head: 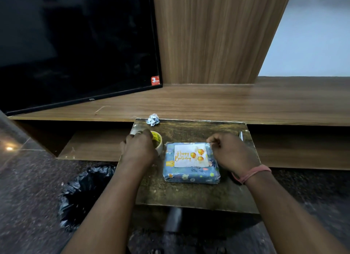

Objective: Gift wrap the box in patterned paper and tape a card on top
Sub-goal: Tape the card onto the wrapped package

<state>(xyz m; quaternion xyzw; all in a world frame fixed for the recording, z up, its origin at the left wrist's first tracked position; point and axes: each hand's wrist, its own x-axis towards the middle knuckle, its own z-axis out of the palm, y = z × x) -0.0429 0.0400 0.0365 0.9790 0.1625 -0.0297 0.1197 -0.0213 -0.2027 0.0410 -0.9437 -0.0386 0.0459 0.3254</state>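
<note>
Wooden shelving backs a small table (189, 195) where the wrapped box (191, 175) lies, card (190, 156) on top. Left hand (139, 148) grips the tape (158, 142) beside it; right hand (230, 151), nearer, pinches at the card's far right corner.

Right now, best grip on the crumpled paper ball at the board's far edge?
Pinch the crumpled paper ball across its middle from above. It is small and irregular, sits free on the board, and nothing crowds it; the left hand is nearest.
</note>
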